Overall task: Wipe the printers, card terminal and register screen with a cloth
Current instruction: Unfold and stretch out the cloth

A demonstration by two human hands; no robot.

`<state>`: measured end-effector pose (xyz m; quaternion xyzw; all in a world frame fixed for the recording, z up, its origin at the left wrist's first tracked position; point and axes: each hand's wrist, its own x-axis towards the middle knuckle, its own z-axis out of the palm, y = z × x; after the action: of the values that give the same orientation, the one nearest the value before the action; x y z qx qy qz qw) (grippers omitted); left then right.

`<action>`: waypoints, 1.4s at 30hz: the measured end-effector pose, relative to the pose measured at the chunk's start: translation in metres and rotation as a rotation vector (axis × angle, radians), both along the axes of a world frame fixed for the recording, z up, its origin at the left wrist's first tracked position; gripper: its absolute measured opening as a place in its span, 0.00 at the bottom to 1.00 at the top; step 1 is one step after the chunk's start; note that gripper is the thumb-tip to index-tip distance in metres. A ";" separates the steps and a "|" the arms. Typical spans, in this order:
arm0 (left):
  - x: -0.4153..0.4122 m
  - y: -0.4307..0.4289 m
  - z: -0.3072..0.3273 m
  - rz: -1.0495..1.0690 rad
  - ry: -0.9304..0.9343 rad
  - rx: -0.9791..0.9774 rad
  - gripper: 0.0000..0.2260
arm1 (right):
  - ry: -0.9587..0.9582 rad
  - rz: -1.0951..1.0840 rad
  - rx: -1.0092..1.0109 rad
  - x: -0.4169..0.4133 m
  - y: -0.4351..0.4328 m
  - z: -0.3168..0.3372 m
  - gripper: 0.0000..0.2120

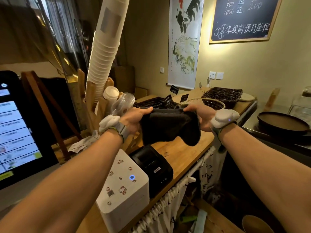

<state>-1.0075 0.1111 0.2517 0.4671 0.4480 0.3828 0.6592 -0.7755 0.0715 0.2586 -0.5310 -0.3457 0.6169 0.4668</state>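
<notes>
A black cloth (170, 126) hangs stretched in the air between my two hands above the wooden counter (183, 153). My left hand (133, 120) pinches its left top corner and my right hand (200, 116) pinches its right top corner. Below the cloth stands a black printer (153, 167). Beside it, nearer to me, is a white printer (124, 187) with cartoon stickers and a lit blue button. The register screen (16, 132) glows at the far left, with a menu list showing. No card terminal is in view.
A tall leaning stack of white paper cups (104, 52) in a wooden holder rises behind my left hand. Wicker baskets (222, 95) and black sign cards stand at the back of the counter. A dark round tray (282, 123) lies on the steel counter at right.
</notes>
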 end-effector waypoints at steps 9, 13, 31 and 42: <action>-0.007 0.013 0.004 0.186 0.285 0.082 0.25 | -0.259 -0.285 0.067 0.014 0.003 -0.013 0.08; -0.004 0.012 0.009 0.166 0.316 0.072 0.30 | -0.427 -0.264 0.171 0.016 0.004 -0.010 0.05; -0.013 0.012 0.013 0.072 0.147 0.142 0.09 | -0.435 -0.273 0.364 0.041 -0.007 0.003 0.06; -0.012 0.019 0.009 0.182 0.511 0.382 0.09 | -0.719 -0.176 0.359 0.046 0.000 0.008 0.15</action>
<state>-1.0199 0.1305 0.2610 0.6211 0.5590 0.3876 0.3891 -0.7298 0.0710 0.2663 -0.6505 -0.5422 0.2798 0.4523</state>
